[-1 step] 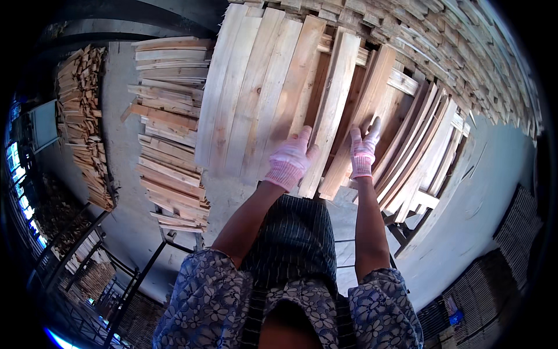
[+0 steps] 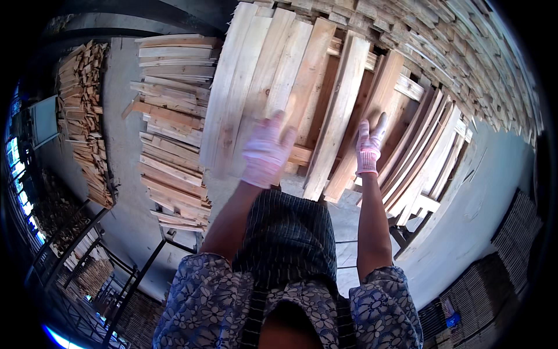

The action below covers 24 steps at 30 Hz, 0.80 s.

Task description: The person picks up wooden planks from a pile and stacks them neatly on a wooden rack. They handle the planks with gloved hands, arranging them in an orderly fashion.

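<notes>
Pale wooden boards lie side by side on a slatted wooden frame in front of me. My left hand (image 2: pixel 267 148), in a white and pink knit glove and slightly blurred, is over the near part of the left row of boards (image 2: pixel 247 81), its fingers stretched out. My right hand (image 2: pixel 370 142), gloved alike, has its fingers apart on or just above a reddish board (image 2: pixel 378 96). A separate pale board (image 2: pixel 339 110) lies between my hands, with gaps on both sides. Whether my left palm touches the wood I cannot tell.
Several narrow boards (image 2: pixel 415 148) lean together on the frame's right part. Stacked timber (image 2: pixel 436 35) rises behind. To the left stand a pile of planks (image 2: pixel 174 116) and, farther off, a heap of short wood pieces (image 2: pixel 87 116). Black metal bars (image 2: pixel 139 279) cross the lower left.
My left hand has moved left, away from the separate pale board and over the left row. My right hand stays near the reddish board. The whole view has shifted slightly.
</notes>
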Each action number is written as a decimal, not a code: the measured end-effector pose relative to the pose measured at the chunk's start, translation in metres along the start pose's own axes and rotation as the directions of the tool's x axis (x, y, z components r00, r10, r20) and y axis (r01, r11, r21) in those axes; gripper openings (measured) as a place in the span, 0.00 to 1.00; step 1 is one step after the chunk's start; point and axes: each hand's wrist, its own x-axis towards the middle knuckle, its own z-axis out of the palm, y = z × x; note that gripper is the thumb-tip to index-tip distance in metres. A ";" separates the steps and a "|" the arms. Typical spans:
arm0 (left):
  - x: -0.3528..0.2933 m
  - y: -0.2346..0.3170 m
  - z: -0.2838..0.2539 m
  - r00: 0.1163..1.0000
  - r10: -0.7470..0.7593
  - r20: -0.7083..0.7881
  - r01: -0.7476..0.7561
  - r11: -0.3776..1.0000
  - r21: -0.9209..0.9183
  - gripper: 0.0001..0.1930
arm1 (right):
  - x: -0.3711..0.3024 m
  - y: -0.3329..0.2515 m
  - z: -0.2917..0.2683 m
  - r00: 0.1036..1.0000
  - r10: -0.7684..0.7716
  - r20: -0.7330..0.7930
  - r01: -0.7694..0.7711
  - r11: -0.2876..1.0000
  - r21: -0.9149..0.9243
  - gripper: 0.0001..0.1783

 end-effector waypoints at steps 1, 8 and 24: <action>0.018 -0.039 -0.035 0.984 -0.083 -0.160 0.079 0.996 -0.034 0.29 | 0.001 -0.037 0.010 0.983 0.173 0.061 -0.161 0.974 -0.162 0.42; 0.042 -0.282 0.012 0.949 -0.295 0.109 0.299 0.954 -0.023 0.30 | -0.014 -0.107 0.078 0.991 0.051 0.123 -0.023 0.976 -0.217 0.39; 0.047 -0.096 -0.016 0.996 -0.013 -0.089 0.056 0.862 0.503 0.41 | 0.023 0.027 -0.159 0.935 0.309 -0.174 -0.341 0.649 -0.680 0.54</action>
